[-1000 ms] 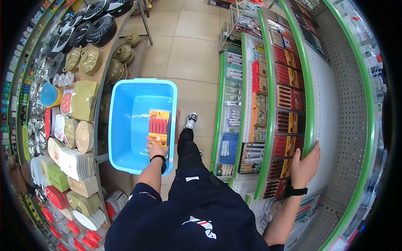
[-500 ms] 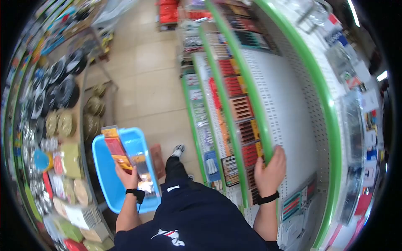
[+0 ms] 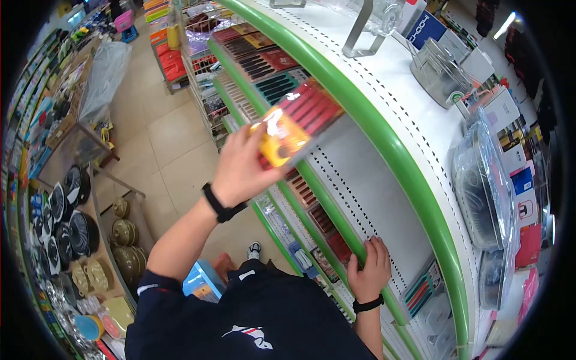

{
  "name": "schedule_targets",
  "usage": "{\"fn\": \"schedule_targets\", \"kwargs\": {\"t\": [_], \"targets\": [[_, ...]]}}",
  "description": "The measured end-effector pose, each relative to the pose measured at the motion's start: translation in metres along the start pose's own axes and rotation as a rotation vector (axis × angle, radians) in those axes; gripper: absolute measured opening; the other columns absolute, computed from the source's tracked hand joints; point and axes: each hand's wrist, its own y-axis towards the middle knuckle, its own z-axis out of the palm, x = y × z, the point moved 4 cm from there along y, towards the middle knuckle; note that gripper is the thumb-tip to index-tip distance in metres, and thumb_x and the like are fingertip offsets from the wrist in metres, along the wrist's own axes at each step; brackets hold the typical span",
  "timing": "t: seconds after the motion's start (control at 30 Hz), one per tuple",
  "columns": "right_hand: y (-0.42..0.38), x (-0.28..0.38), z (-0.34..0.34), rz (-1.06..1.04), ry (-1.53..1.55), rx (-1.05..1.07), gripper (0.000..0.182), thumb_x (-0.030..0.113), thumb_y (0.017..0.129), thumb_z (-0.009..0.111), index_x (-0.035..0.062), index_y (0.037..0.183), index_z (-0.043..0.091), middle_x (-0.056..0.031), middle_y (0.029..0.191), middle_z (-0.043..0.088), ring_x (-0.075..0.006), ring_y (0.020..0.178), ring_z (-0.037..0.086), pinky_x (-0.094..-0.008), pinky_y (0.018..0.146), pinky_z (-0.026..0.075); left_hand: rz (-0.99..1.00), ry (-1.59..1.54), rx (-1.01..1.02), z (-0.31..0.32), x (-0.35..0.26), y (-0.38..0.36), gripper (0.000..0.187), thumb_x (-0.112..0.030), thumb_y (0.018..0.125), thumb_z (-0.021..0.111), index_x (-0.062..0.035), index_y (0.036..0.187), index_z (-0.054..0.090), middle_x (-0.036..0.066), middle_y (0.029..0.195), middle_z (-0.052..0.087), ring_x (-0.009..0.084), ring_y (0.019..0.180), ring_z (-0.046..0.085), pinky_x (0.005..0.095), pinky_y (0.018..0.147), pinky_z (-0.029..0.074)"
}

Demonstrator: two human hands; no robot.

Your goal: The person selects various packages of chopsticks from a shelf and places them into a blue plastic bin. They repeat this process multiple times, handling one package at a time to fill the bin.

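Raised over the shelf rack, my left hand [image 3: 240, 165] is closed on a flat clear packet [image 3: 287, 133] with a yellow label and red strips inside. The far end of the packet lies over the shelf beneath the top one. My right hand [image 3: 370, 270] rests on the green shelf edge [image 3: 336, 219], thumb apart from the fingers and no packet in it. Similar packets with dark and teal strips [image 3: 277, 87] lie on the same rack, farther off. Below my left arm, the light blue basket [image 3: 204, 281] is partly hidden by my body.
The top shelf [image 3: 384, 78], with a thick green rim, curves across in front and holds a glass pot [image 3: 441, 72] and wrapped trays [image 3: 480, 192]. At left, a display table holds black pans [image 3: 83, 231] and olive pots [image 3: 129, 261]. A tiled aisle [image 3: 165, 138] runs between.
My left hand has risen from the basket to the shelf, carrying the packet. My right hand stays on the green edge. The view has swung toward the top shelf.
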Motion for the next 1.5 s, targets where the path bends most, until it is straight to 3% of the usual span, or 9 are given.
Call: {"fn": "schedule_targets", "kwargs": {"t": [0.13,0.33,0.43,0.53,0.6,0.67,1.0,1.33,1.5], "targets": [[0.004,0.002,-0.001,0.031,0.021,-0.040,0.039,0.014,0.081,0.076,0.0045,0.117,0.069,-0.0159,0.128,0.069,-0.0401,0.121,0.066,-0.0508,0.101,0.055,0.021,-0.116,0.182,0.043,-0.036,0.079,0.088,-0.051,0.075,0.077,0.0047,0.140,0.059,0.030,0.124,0.064,0.0466,0.120,0.060,0.0497,0.105,0.050],[0.005,0.003,0.001,0.085,0.022,-0.058,0.033,0.012,0.080,0.075,0.0037,0.112,0.071,-0.0157,0.125,0.070,-0.0402,0.119,0.068,-0.0503,0.098,0.056,0.150,0.049,0.264,0.147,-0.026,0.161,0.081,-0.061,0.081,0.070,0.0004,0.134,0.066,0.029,0.131,0.064,0.0488,0.125,0.058,0.0577,0.108,0.047],[0.006,0.004,0.002,0.086,0.002,-0.067,0.033,0.010,0.080,0.074,0.0034,0.113,0.071,-0.0158,0.125,0.070,-0.0403,0.118,0.068,-0.0503,0.098,0.056,0.192,0.187,0.268,0.168,-0.012,0.177,0.082,-0.065,0.083,0.068,-0.0039,0.137,0.067,0.031,0.144,0.057,0.0520,0.138,0.049,0.0681,0.114,0.037],[0.007,0.005,0.002,0.085,-0.003,-0.063,0.033,0.009,0.080,0.074,0.0032,0.112,0.070,-0.0160,0.125,0.070,-0.0404,0.118,0.068,-0.0505,0.098,0.056,0.203,0.139,0.479,0.131,-0.012,0.164,0.082,-0.070,0.085,0.065,-0.0122,0.143,0.066,0.033,0.157,0.044,0.0549,0.151,0.032,0.0725,0.121,0.023],[0.007,0.005,0.002,0.083,-0.008,-0.065,0.033,0.009,0.080,0.074,0.0030,0.112,0.071,-0.0160,0.124,0.070,-0.0404,0.118,0.068,-0.0504,0.098,0.056,0.227,0.307,0.625,0.125,0.004,0.156,0.090,-0.078,0.087,0.062,-0.0288,0.161,0.048,0.020,0.172,0.029,0.0517,0.159,0.017,0.0701,0.126,0.016],[0.009,0.006,0.001,0.077,-0.012,-0.069,0.033,0.008,0.080,0.074,0.0029,0.112,0.071,-0.0161,0.124,0.070,-0.0404,0.118,0.068,-0.0502,0.098,0.056,0.235,0.288,0.566,0.120,0.018,0.147,0.093,-0.084,0.087,0.055,-0.0300,0.162,0.048,0.020,0.173,0.027,0.0530,0.159,0.015,0.0679,0.127,0.014],[0.009,0.008,0.003,0.067,-0.033,-0.071,0.034,0.006,0.080,0.073,0.0015,0.114,0.072,-0.0169,0.124,0.070,-0.0407,0.117,0.068,-0.0500,0.098,0.056,0.140,0.318,0.414,0.123,0.024,0.147,0.096,-0.091,0.088,0.045,-0.0296,0.162,0.048,0.029,0.172,0.025,0.0517,0.160,0.018,0.0621,0.129,0.012],[0.008,0.009,0.001,0.086,-0.030,-0.061,0.034,0.007,0.081,0.072,0.0020,0.114,0.072,-0.0165,0.124,0.071,-0.0399,0.118,0.068,-0.0495,0.100,0.055,0.162,0.332,0.410,0.103,0.021,0.123,0.092,-0.082,0.091,0.053,-0.0188,0.158,0.053,0.028,0.171,0.027,0.0527,0.158,0.020,0.0669,0.128,0.013],[0.008,0.008,0.002,0.093,-0.024,-0.049,0.034,0.008,0.081,0.073,0.0020,0.115,0.072,-0.0166,0.125,0.070,-0.0402,0.119,0.067,-0.0496,0.100,0.055,0.136,0.290,0.399,0.095,0.031,0.114,0.085,-0.075,0.094,0.055,-0.0178,0.158,0.053,0.025,0.171,0.029,0.0462,0.160,0.021,0.0644,0.129,0.013]]}}
